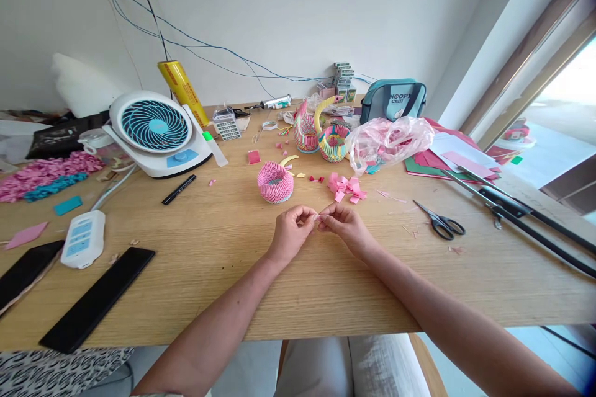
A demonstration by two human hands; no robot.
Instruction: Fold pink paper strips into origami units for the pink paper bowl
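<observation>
- A white wall (288, 6) with loose blue cables (209, 46) rises behind the wooden tabletop (218, 248), which is dotted with paper scraps (254, 157).
- The left hand (291, 234) and right hand (347, 227) are held just over the tabletop, fingers curled, with their fingertips meeting between them.
- Both hands pinch a tiny pale scrap of paper (316, 217), too small to make out well.
- Both forearms reach in from the near edge, angling toward each other.
- Just beyond the hands sit a pink folded-paper bowl (275, 182) and a pink paper bow (345, 188).
- Black-handled scissors (438, 221) lie well off to the right.
</observation>
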